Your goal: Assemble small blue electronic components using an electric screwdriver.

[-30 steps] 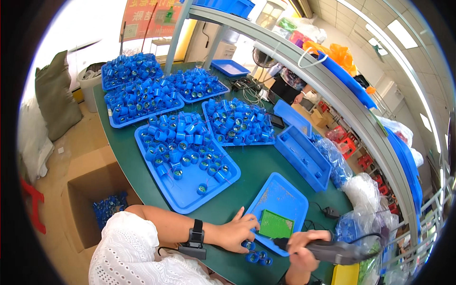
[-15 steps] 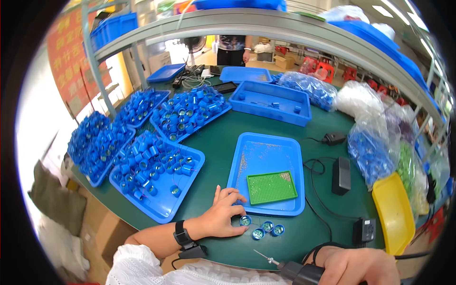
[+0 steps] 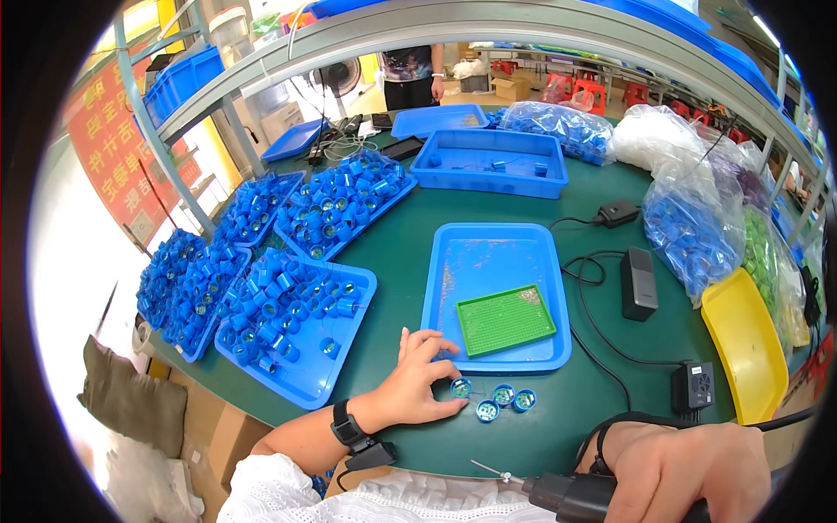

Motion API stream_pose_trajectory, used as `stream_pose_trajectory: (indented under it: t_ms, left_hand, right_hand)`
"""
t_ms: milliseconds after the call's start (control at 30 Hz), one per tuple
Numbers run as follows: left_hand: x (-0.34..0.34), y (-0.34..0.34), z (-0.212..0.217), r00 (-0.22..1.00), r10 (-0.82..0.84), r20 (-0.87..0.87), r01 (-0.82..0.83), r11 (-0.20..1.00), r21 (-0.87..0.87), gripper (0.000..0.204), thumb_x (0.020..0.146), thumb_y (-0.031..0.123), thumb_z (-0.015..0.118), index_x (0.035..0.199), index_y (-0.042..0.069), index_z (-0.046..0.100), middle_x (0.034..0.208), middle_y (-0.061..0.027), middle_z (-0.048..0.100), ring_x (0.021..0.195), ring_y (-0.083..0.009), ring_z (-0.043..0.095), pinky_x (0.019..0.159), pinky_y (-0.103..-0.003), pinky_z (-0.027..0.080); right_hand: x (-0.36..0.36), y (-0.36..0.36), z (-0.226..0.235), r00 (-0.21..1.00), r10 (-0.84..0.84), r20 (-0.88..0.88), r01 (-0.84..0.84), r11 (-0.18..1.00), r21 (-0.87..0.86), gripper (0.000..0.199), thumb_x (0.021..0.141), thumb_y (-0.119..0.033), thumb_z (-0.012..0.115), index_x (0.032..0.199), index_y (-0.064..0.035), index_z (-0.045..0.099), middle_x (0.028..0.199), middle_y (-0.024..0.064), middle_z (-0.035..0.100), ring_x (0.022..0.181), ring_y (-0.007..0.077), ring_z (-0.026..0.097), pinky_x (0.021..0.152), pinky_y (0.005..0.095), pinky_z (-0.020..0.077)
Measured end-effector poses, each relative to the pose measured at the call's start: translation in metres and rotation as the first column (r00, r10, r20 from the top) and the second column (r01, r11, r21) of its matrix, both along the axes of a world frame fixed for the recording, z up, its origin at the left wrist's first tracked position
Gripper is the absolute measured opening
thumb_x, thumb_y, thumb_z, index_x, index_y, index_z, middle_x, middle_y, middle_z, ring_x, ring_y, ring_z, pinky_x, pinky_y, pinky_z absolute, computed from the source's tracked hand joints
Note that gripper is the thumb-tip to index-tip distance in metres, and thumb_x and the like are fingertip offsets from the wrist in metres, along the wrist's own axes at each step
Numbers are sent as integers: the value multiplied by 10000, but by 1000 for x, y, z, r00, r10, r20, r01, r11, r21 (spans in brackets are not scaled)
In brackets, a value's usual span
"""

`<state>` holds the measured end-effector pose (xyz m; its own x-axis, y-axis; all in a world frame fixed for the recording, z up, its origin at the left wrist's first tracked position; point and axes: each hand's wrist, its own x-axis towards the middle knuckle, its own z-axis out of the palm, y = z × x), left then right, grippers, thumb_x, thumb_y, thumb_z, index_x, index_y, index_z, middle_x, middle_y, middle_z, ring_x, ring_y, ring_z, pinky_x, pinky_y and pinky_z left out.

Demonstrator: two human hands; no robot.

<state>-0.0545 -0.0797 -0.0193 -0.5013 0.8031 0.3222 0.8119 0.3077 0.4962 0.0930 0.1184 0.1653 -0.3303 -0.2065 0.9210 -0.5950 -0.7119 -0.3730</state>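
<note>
My left hand (image 3: 410,382) rests on the green table, its thumb and fingers pinching a small blue round housing (image 3: 461,389) with a green circuit board inside. Just right of it, three similar housings (image 3: 504,396) sit in a cluster, board side up. At the lower right, my right hand (image 3: 689,478) is wrapped round a black electric screwdriver (image 3: 567,495). Its thin metal bit points left, below the housings and apart from them. Beyond my left hand, a blue tray (image 3: 497,253) holds a green perforated plate (image 3: 506,324) with tiny screws at one corner.
Blue trays (image 3: 327,376) heaped with blue housings fill the left side. A deeper blue bin (image 3: 488,179) stands at the back. To the right are a black power box (image 3: 639,283), cables, a yellow tray (image 3: 741,349) and bagged parts (image 3: 689,244). A person (image 3: 414,74) stands beyond the table.
The whole view has shifted slightly. My left hand keeps its pinch on the same housing, and the screwdriver stays in my right hand, close to where it was.
</note>
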Motion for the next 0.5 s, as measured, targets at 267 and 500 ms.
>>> stream_pose_trajectory:
  t_ms: [267, 500]
  left_hand:
    - [0, -1, 0, 1000, 9, -2, -9, 1000, -10, 285, 630, 273, 775, 761, 85, 605, 1136, -113, 496, 1193, -370, 357, 988, -710, 135]
    - [3, -2, 1, 1000, 6, 12, -6, 1000, -7, 283, 630, 274, 777, 754, 85, 607, 1134, -111, 500, 1187, -370, 364, 991, -704, 131]
  right_hand:
    - [-11, 5, -1, 999, 3, -48, -2, 1000, 28, 185, 771, 105, 470, 734, 28, 634, 893, 59, 643, 374, 181, 414, 393, 282, 347]
    - [-5, -14, -5, 999, -40, 0, 40, 999, -34, 144, 823, 28, 523, 727, 15, 629, 866, 113, 663, 402, 171, 433, 392, 268, 355]
